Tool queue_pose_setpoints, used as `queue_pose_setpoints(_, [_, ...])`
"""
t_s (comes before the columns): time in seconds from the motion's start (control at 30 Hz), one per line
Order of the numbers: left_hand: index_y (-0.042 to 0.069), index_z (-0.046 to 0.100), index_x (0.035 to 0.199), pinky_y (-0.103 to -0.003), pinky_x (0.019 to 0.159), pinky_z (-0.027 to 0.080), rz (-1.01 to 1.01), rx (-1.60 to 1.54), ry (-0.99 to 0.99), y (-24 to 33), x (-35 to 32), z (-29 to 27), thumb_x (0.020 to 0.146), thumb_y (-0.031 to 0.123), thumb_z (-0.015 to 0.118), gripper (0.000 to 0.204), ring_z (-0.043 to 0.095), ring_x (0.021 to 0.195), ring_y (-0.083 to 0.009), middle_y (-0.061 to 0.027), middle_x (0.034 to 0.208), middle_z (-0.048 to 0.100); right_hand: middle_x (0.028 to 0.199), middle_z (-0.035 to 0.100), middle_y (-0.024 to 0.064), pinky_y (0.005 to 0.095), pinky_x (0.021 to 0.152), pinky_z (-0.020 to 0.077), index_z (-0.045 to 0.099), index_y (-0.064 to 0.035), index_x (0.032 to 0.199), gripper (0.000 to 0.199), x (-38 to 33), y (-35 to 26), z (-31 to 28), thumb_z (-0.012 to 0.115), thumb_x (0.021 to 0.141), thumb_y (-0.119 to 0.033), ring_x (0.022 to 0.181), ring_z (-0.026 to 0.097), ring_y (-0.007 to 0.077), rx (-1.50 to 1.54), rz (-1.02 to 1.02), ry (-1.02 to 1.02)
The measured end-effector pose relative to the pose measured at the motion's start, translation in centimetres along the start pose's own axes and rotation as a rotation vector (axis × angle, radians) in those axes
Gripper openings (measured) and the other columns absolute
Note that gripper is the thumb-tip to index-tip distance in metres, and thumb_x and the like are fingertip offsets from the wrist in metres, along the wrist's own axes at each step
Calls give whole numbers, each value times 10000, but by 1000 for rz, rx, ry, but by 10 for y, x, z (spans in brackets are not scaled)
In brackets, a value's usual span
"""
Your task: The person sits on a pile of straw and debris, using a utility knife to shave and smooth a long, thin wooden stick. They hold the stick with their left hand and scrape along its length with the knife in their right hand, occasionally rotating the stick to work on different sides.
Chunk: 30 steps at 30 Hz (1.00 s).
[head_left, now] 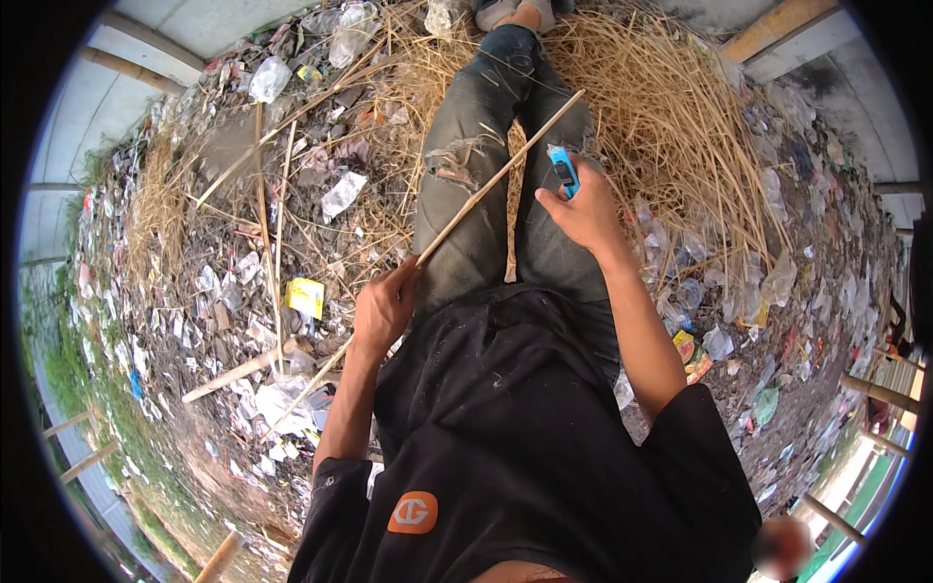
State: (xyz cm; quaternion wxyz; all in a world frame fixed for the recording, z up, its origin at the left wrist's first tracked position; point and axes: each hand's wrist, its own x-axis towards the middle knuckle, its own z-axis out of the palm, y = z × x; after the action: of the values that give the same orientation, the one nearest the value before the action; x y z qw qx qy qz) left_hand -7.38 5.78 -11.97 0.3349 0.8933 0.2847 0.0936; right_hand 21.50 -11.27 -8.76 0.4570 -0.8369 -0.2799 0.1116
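A long, thin wooden stick (501, 173) slants across my outstretched legs in dark, worn trousers (465, 219). My left hand (384, 306) is closed around it at my left thigh. Its far end points up and right past my right knee, and its near end runs out beneath my left forearm toward the ground. Over my right thigh, my right hand (581, 209) grips a blue utility knife (564, 173) with a black slider. The knife's tip points away from me, just below the stick and seemingly apart from it. How far the blade is out is too small to tell.
Dry straw-like shavings (661, 87) pile up around my feet and to the right. More long sticks (260, 219) lie to the left, near a short wooden piece (228, 377). Plastic scraps and litter cover the soil, including a yellow packet (305, 297). Grey walls (209, 24) stand beyond.
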Motion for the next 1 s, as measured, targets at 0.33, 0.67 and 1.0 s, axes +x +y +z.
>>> queue_pose_setpoints(0.33, [118,705,1270,-496,689,555,22,82,12,-5,-2,6,981,176,630,304,713,778,-421,-238,928,717,940,696,342,576,890,514,683,50,1048,627,23,7,34,395,1069,-507,975,661,522,-210,168,-129])
queue_pose_setpoints(0.67, [93,698,1295,-470,678,556,-19,113,1,-4,-6,15,984,127,624,321,729,805,-415,-253,957,721,918,689,341,572,838,540,688,62,932,683,-9,-4,55,419,1058,-553,946,663,525,-260,206,-388])
queue_pose_setpoints(1.0, [136,668,1332,-493,658,542,53,86,46,-12,-4,22,977,131,610,359,690,725,-407,-207,868,683,677,601,294,527,703,488,621,78,786,727,6,20,60,412,1067,-558,747,643,486,-64,113,-269])
